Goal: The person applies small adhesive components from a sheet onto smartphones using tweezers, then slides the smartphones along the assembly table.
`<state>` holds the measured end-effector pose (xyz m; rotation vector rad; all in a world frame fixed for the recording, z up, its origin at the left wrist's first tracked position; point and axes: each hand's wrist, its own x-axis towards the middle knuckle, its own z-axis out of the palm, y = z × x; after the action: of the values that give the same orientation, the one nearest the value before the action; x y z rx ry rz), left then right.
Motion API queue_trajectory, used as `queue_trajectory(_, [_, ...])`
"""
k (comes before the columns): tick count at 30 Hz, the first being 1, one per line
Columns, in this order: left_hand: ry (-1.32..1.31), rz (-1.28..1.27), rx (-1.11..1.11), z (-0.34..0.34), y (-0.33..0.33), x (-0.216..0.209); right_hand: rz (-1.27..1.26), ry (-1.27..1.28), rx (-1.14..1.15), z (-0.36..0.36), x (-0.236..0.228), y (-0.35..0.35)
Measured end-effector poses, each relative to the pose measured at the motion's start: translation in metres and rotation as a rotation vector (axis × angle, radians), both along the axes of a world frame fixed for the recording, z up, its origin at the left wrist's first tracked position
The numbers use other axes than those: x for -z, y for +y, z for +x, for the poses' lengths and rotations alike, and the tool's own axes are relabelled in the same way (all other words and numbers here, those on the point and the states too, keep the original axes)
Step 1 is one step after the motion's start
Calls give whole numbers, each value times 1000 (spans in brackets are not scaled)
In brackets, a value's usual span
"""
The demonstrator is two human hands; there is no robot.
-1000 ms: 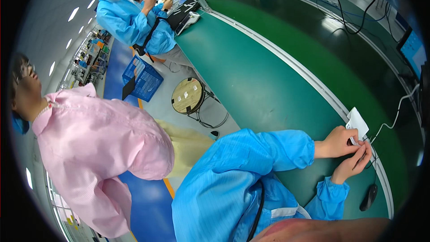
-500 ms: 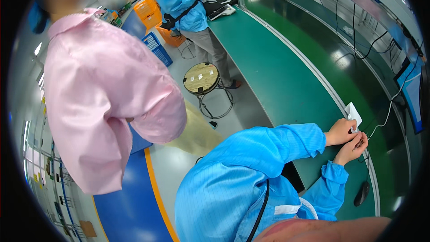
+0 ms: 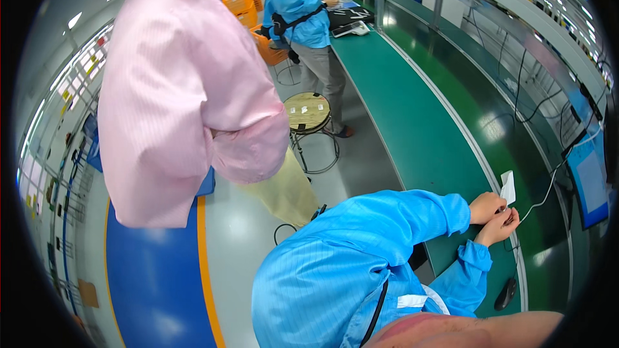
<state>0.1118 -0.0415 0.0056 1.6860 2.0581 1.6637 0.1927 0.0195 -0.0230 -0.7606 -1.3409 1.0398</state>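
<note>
My blue-sleeved arms reach out over the green bench at the right, and my two hands meet there. My left hand (image 3: 487, 207) is closed, its fingertips pinching the lower end of a white flat packet or folded paper (image 3: 508, 188) that sticks up past them. Just below, my right hand (image 3: 496, 227) is closed too, thumb and fingers drawn together against the left fingertips. What sits between the right fingers is too small to make out. A white cable (image 3: 541, 201) runs up to the right fingers; whether they hold it cannot be seen.
A black mouse (image 3: 506, 294) lies below my hands on the green bench (image 3: 412, 122). A lit screen (image 3: 590, 183) stands at the right edge. A person in pink (image 3: 187, 90) stands close at left; another in blue (image 3: 296, 6) works farther along, beyond a round stool (image 3: 307, 112).
The whole view has shifted, so the pink-clad person and bench sit differently in it. My hands stay together; the white packet now points up more steeply.
</note>
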Motion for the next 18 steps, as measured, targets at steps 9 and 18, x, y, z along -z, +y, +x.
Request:
queue_trajectory(9, [-25, -22, -1, 7, -6, -2, 21, 14, -20, 4, -2, -2])
queue_trajectory(18, [-23, -43, 5, 2, -5, -3, -1, 19, -15, 0, 1, 2])
